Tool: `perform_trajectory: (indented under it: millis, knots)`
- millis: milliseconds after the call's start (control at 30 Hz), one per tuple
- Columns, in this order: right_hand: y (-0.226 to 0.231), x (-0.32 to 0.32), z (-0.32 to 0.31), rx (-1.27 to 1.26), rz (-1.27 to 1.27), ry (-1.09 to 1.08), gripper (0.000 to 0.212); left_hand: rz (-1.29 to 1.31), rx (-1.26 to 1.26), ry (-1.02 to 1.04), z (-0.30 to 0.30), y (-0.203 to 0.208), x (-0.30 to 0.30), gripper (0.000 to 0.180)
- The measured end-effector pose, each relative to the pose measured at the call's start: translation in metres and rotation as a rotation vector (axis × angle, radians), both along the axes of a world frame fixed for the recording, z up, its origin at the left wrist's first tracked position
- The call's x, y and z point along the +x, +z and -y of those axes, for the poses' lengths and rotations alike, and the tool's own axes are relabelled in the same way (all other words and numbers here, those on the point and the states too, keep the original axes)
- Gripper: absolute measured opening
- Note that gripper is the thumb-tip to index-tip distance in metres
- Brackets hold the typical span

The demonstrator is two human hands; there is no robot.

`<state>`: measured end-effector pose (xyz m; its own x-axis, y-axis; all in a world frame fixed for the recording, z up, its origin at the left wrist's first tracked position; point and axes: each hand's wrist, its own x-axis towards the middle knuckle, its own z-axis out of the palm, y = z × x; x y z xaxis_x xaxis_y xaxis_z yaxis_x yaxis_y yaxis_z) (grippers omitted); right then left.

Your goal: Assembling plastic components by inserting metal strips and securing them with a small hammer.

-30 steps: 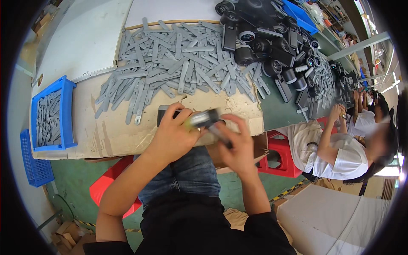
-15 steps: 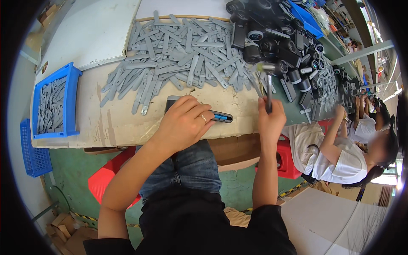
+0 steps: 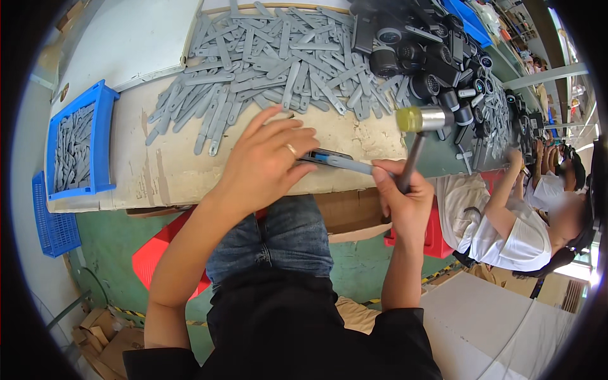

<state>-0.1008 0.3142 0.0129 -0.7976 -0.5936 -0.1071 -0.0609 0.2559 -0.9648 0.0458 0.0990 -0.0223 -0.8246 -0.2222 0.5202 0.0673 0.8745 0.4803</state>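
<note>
My left hand (image 3: 269, 158), a ring on one finger, hovers over or rests on a dark, slim device (image 3: 313, 156) at the table's front edge. Its fingers are stretched and spread; the palm hides part of the device, so I cannot tell how firmly they touch. My right hand (image 3: 407, 196) is closed around the dark handle of a mallet (image 3: 420, 119), whose metal head has a yellow-green face and points up. Between thumb and index finger it also pinches a long grey plastic strip (image 3: 353, 165), whose far end meets the open, blue-marked top of the device.
A heap of grey strips (image 3: 272, 60) covers the far table. Many black devices with round heads (image 3: 437, 69) are piled at the right. A blue bin (image 3: 104, 142) of strips stands at the left, above a blue basket (image 3: 57, 218). A co-worker (image 3: 506, 225) sits at the right.
My left hand has loosened from around the device and spread its fingers. My right hand has come left and lower, now laying a grey strip against the device; the mallet's head shows clearly.
</note>
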Motion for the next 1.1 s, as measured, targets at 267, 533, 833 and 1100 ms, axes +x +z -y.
perform_trajectory:
  millis: [267, 533, 833, 1100]
  knots:
    - [-0.028, 0.012, 0.039, 0.066, 0.089, 0.024, 0.017, 0.007, 0.115, 0.034, 0.009, -0.015, 0.012, 0.052]
    - [-0.008, -0.001, 0.051, 0.327, 0.023, 0.156, 0.025, -0.097, -0.209, -0.059, 0.016, -0.022, 0.008, 0.029]
    - [-0.024, -0.023, 0.043, 0.191, 0.608, 0.256, 0.033, -0.022, -0.223, -0.143, 0.021, -0.015, 0.005, 0.02]
    - [-0.029, -0.003, 0.046, 0.185, 0.469, 0.115, 0.032, 0.032, -0.308, -0.211, 0.019, -0.016, -0.005, 0.036]
